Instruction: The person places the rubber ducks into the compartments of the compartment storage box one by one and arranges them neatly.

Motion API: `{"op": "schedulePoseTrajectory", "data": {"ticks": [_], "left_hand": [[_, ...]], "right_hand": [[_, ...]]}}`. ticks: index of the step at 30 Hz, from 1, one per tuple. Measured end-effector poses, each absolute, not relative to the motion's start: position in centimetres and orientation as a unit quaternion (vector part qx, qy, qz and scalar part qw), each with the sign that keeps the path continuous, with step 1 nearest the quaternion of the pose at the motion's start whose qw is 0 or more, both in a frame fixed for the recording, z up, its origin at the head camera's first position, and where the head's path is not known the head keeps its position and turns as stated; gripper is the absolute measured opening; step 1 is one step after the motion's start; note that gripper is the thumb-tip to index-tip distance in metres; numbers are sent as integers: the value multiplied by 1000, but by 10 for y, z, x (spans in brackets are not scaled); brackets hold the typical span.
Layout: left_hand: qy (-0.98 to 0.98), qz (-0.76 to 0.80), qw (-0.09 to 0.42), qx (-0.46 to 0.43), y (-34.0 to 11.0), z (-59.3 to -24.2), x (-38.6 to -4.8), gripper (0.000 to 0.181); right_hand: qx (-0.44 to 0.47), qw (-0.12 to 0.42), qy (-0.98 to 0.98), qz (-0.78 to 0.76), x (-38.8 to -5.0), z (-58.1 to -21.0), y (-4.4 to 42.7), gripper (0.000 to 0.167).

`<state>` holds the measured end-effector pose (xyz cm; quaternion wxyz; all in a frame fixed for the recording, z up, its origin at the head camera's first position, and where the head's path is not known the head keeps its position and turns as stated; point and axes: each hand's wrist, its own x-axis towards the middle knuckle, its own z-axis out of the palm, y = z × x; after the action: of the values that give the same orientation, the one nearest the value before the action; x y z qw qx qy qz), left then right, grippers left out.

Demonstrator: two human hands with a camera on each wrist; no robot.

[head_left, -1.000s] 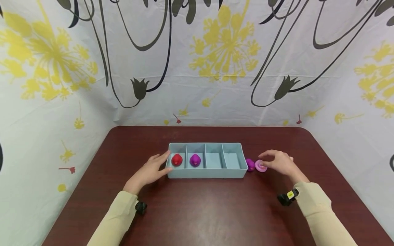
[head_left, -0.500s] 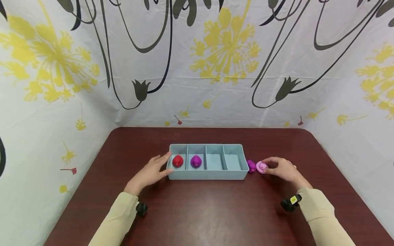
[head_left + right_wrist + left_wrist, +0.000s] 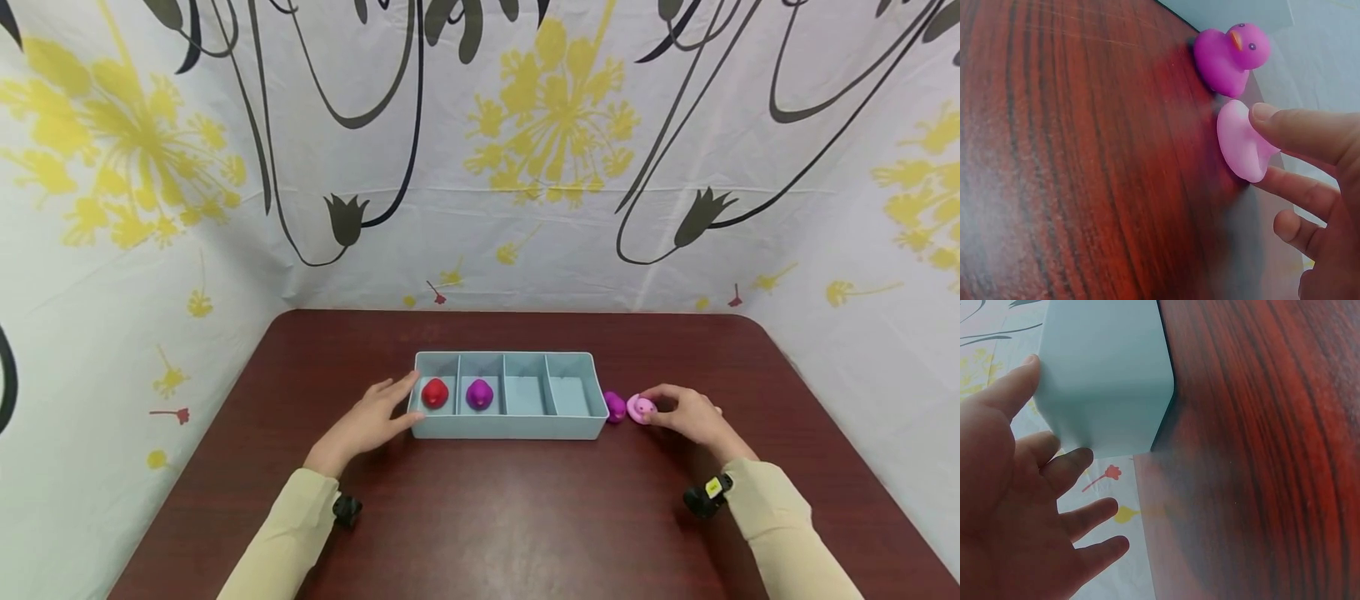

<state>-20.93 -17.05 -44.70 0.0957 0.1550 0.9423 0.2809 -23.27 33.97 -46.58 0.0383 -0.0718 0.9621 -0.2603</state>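
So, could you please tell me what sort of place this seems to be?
Probably a staged tabletop recording spot: flower-printed sheeting closes off the back and both sides of a dark table, and a small black device sits at each wrist.

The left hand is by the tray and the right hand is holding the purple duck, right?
No, the right hand pinches the pink toy, not the purple duck beside it; the right wrist view shows this. The left hand is by the tray, as you said.
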Motion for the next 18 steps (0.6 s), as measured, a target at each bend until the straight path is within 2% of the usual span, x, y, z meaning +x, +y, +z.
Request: {"op": "schedulePoseTrajectory", "data": {"ticks": [18], "left_hand": [[942, 283, 96, 153, -170, -447, -209, 78]], "right_hand": [[-80, 43, 961, -260, -242, -435, 336, 44]]}}
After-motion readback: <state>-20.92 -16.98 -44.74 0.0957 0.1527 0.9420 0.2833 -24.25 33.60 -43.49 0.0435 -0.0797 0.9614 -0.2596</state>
